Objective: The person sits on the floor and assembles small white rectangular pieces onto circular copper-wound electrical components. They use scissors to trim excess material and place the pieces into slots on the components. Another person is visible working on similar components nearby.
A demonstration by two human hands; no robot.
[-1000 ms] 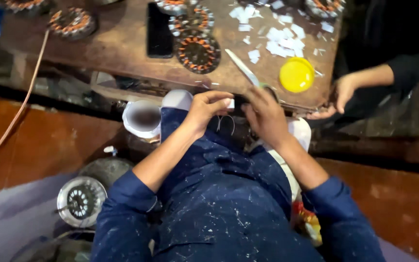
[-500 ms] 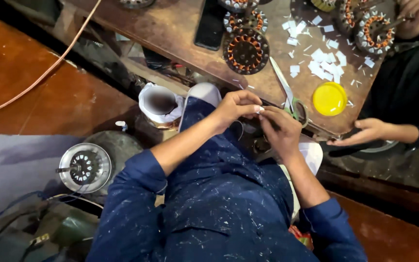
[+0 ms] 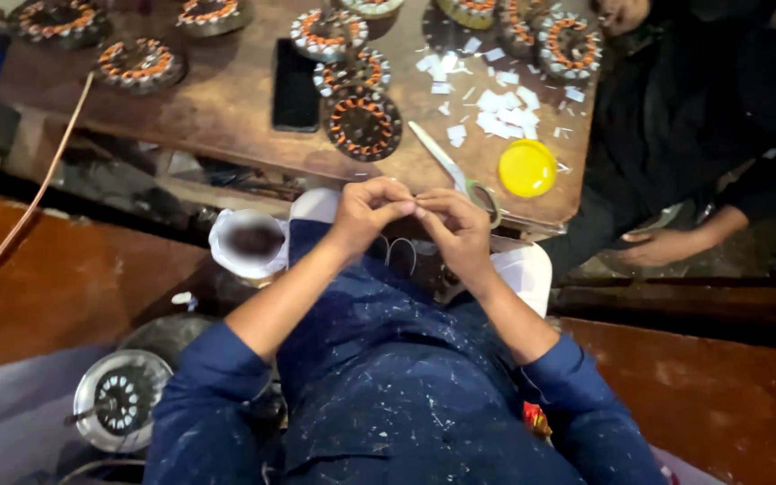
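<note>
Pinched item: something very small is held between the fingertips of both hands, just at the near edge of the wooden table (image 3: 226, 99); what it is cannot be made out.
Left hand (image 3: 365, 211): fingers are curled shut, thumb and forefinger pressed together on the small item.
Right hand (image 3: 455, 229): fingers are bent inward and pinched against the left hand's tips, touching them.
Wire loops (image 3: 397, 256): thin loops are seen hanging just below the hands, over the blue spattered lap; their ends are hidden.
Scissors (image 3: 455, 171): laid on the table just beyond the right hand, handle partly covered by the knuckles.
Yellow lid (image 3: 528, 168): set near the table's right corner, beside the scissors.
Wound stator (image 3: 364, 123): placed just beyond the hands, copper coils showing; more like it are cut off by the top edge.
Black phone (image 3: 295, 85): lying flat, left of the stator.
White paper slips (image 3: 500, 112): scattered across the right part of the table.
White cup (image 3: 249, 242): seen under the table edge, left of the left hand.
Round metal housing (image 3: 123, 400): resting low on the floor, partly behind the left sleeve.
Other person's hand (image 3: 662, 247): lowered at the right, well apart from the work; the body is in dark shadow.
</note>
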